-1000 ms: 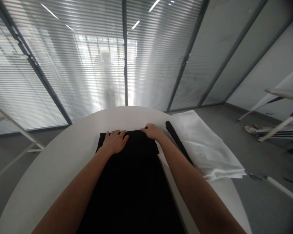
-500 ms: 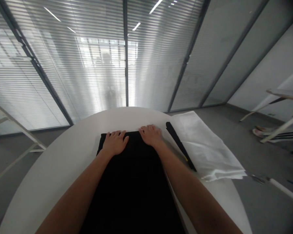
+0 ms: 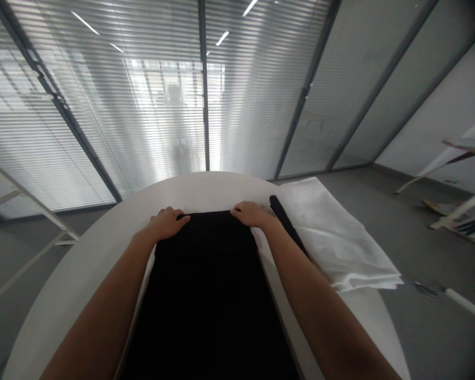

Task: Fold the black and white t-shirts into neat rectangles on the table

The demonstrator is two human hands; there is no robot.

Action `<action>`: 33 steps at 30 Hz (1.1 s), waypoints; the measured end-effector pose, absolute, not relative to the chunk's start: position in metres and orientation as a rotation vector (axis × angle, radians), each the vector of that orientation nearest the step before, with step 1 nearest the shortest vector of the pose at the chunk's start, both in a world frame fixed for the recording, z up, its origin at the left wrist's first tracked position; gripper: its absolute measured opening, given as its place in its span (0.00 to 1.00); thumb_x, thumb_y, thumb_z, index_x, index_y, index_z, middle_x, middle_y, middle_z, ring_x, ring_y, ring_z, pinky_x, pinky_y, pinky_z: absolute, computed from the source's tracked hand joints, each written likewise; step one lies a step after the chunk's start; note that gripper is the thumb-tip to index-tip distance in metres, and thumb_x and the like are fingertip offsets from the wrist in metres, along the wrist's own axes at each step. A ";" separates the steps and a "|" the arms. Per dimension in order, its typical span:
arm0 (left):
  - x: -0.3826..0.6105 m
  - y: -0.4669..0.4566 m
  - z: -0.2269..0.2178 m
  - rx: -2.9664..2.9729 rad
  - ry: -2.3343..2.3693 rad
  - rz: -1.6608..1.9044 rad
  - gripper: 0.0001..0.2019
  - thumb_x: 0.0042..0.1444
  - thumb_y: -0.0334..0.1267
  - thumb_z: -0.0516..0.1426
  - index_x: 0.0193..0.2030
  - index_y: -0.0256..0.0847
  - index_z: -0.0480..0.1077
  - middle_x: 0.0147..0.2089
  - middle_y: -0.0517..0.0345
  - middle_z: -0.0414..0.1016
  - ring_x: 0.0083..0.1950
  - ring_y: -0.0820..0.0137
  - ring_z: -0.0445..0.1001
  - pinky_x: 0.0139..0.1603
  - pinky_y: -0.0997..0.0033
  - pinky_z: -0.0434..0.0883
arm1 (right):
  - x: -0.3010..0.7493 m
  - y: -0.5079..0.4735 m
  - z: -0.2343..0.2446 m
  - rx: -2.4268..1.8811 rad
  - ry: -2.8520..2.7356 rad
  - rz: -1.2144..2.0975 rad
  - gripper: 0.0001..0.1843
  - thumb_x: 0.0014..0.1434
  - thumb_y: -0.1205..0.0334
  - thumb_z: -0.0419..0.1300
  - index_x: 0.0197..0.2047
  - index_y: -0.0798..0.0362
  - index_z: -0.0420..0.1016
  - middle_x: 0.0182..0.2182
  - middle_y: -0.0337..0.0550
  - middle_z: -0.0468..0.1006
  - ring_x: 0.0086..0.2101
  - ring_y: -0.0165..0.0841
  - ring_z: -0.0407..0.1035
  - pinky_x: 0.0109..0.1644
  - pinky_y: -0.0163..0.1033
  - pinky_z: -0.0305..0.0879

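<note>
- Note black cloth (image 3: 206, 295) spread flat as a long band on the round white table (image 3: 83, 274), running from the near edge up the middle and stopping short of the far edge.
- Find left hand (image 3: 164, 224) on the cloth's far left corner, fingers pressed together and curled over the hem. Read as a pinch on the corner, thumb hidden.
- Find right hand (image 3: 253, 214) on the far right corner, fingers together, tips bent down over the hem. Cannot tell pinching from plain pressing.
- Record forearms lying along the two long sides of the cloth, hands well apart, one per corner.
- Note white cloth (image 3: 332, 243) folded flat at the table's right edge, overhanging it a little, untouched.
- Note narrow black strip (image 3: 287, 227) between the two cloths, just beside the right wrist. Cannot identify.
- Beyond the far edge: glass wall with shut blinds (image 3: 142, 105).
- Judge laying-out and flattening done: smooth surface, straight long sides, far hem square across the table.
- Judge folding not yet started on the visible length: far end flat on the table, corners in hand but not lifted, no part turned over.
- Cannot report on the near end, out of view below the frame.
</note>
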State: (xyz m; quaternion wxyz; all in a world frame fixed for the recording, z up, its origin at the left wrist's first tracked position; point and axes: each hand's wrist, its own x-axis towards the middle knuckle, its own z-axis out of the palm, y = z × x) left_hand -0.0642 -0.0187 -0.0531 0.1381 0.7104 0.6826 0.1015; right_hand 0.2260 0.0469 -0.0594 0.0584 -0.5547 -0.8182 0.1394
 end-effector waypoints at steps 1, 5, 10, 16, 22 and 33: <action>-0.071 -0.019 -0.051 2.040 1.883 0.341 0.23 0.52 0.54 0.52 0.47 0.43 0.76 0.52 0.44 0.75 0.56 0.51 0.70 0.57 0.52 0.64 | 0.226 0.047 -0.056 -1.628 -2.483 0.469 0.22 0.63 0.46 0.51 0.46 0.52 0.77 0.50 0.55 0.75 0.50 0.48 0.68 0.55 0.54 0.60; -0.093 -0.022 -0.041 1.912 1.648 0.498 0.20 0.42 0.41 0.56 0.43 0.44 0.77 0.49 0.53 0.78 0.54 0.54 0.72 0.56 0.59 0.66 | 0.228 0.046 -0.044 -1.472 -2.427 0.651 0.22 0.58 0.47 0.58 0.46 0.56 0.75 0.44 0.53 0.78 0.43 0.42 0.71 0.47 0.42 0.64; -0.106 -0.022 -0.040 1.798 1.655 0.485 0.14 0.39 0.40 0.57 0.35 0.45 0.77 0.40 0.57 0.80 0.47 0.56 0.74 0.51 0.61 0.68 | 0.236 0.045 -0.035 -1.307 -2.413 0.898 0.19 0.52 0.52 0.65 0.43 0.55 0.74 0.40 0.47 0.78 0.39 0.38 0.71 0.42 0.38 0.64; -0.110 -0.024 -0.032 1.787 1.697 0.627 0.12 0.37 0.40 0.61 0.32 0.43 0.74 0.32 0.60 0.76 0.37 0.62 0.74 0.40 0.65 0.70 | 0.237 0.037 -0.019 -1.138 -2.202 0.961 0.16 0.54 0.50 0.63 0.39 0.55 0.75 0.35 0.43 0.77 0.35 0.35 0.70 0.41 0.39 0.63; -0.112 -0.033 -0.006 1.666 1.645 1.161 0.19 0.39 0.45 0.65 0.39 0.42 0.71 0.32 0.61 0.74 0.33 0.67 0.73 0.35 0.68 0.70 | 0.229 0.025 0.006 -1.007 -1.856 0.870 0.19 0.55 0.46 0.60 0.41 0.52 0.74 0.35 0.40 0.76 0.35 0.34 0.69 0.40 0.38 0.63; -0.110 -0.028 -0.007 1.750 1.804 1.041 0.18 0.44 0.46 0.62 0.42 0.42 0.71 0.32 0.58 0.72 0.33 0.65 0.73 0.28 0.66 0.74 | 0.235 0.032 0.005 -1.048 -2.089 0.693 0.14 0.53 0.51 0.62 0.37 0.53 0.77 0.32 0.40 0.76 0.36 0.34 0.68 0.43 0.40 0.62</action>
